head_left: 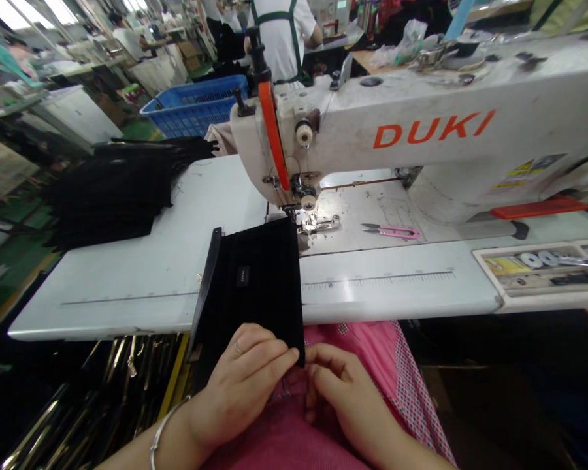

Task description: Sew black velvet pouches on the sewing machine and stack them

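A black fabric piece [269, 287] with a small label and a dark strip along its left side lies over the table's front edge. Its far right corner is by the needle area of the white sewing machine [421, 130]. My left hand [247, 372], with a ring and a bracelet, grips the piece's near edge, thumb and fingers closed on it. My right hand [338, 385] is at the near right corner, thumb and forefinger pinched together; what is between them is too small to make out.
Pink thread snips [391, 231] lie right of the needle. A black fabric stack [112, 189] sits on the table's left. A parts tray [543, 274] is at the right. Behind are a blue basket [196, 104] and a person [279, 39]. Zipper strips [102, 385] hang lower left.
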Tool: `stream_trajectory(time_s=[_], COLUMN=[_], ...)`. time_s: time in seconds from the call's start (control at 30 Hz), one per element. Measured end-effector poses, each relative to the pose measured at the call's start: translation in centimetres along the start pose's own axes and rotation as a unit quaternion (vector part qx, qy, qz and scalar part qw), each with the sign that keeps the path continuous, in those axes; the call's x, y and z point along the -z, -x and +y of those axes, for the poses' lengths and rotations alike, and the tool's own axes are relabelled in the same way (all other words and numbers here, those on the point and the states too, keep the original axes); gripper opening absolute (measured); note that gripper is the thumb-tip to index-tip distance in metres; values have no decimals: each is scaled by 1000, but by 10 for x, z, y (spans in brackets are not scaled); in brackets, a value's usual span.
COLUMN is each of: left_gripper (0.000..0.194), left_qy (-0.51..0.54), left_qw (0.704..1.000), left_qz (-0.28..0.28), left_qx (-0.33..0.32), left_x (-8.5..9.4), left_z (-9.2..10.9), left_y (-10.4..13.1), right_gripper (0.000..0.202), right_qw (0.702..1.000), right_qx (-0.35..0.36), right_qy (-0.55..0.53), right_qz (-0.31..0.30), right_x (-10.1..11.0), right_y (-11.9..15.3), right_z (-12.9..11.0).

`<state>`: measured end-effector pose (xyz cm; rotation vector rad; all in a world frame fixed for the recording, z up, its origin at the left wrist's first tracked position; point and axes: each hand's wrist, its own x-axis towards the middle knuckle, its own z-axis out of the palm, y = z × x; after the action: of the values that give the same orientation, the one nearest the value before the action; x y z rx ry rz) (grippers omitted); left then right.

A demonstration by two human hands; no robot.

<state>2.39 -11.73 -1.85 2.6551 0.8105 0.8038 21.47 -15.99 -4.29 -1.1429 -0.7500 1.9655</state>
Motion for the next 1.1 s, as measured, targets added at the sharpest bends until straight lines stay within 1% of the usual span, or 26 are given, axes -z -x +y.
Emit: stream_trajectory(time_s=[0.23, 0.4, 0.47, 0.5, 0.53, 0.57, 0.6, 0.63, 0.7, 0.73, 0.77, 0.8, 0.83, 0.87, 0.9, 0.97, 1.03, 1.1], left_gripper=[29, 27, 23, 22, 23, 25, 26, 28, 28, 28, 27, 25, 22, 20, 19, 28, 41, 47], left_qy=[-12, -36, -50, -56, -62, -66, -68, -69, -61, -54, -48, -38, -25, -15, -15, -54, -138, -213], left_qw=[1000, 999, 998, 998, 998, 997, 997, 997, 997, 997, 997, 997, 997, 998, 998, 994, 980, 957], left_qz=[-21, -35, -31, -26, -21, -18, -19, -22, -39, -51, -60, -65, -66, -63, -59, -68, -102, -140], left_qx=[1, 9, 6, -2, -11, -21, -28, -29, -23, -16, -9, -2, 5, 14, 25, 60, 102, 137], left_x=[0, -1, -1, -1, -1, -1, -1, -2, -2, -1, 0, 3, 6, 10, 13, 19, 21, 18], left_z=[-2, 4, 5, 6, 5, 5, 4, 3, 2, 2, 3, 3, 3, 3, 1, -6, -17, -27], left_y=[5, -1, -4, -4, -3, -2, 1, 3, 7, 7, 6, 2, -3, -9, -16, -30, -39, -43], right_gripper=[27, 26, 24, 22, 20, 17, 15, 14, 15, 17, 20, 21, 21, 20, 19, 18, 21, 25], right_qw=[1000, 999, 995, 985, 965, 932, 888, 837, 725, 673, 629, 598, 579, 569, 564, 561, 570, 601], right_qx=[-2, -8, 26, 64, 115, 177, 244, 314, 445, 498, 539, 567, 583, 592, 597, 595, 587, 571], right_qy=[6, 28, 96, 159, 234, 313, 383, 440, 513, 535, 550, 560, 566, 568, 569, 575, 575, 559], right_qz=[-19, -27, -12, -1, 16, 40, 66, 90, 118, 116, 103, 85, 67, 51, 37, 15, -3, -22], right_x=[3, 4, 6, 7, 9, 11, 14, 17, 23, 26, 28, 29, 30, 30, 29, 26, 22, 20], right_y=[1, 3, 2, 1, 0, -2, -4, -6, -10, -12, -14, -15, -16, -16, -16, -16, -16, -17], right_z=[-4, -8, -7, -5, -4, -2, -1, -1, -5, -9, -14, -20, -27, -33, -39, -49, -55, -58])
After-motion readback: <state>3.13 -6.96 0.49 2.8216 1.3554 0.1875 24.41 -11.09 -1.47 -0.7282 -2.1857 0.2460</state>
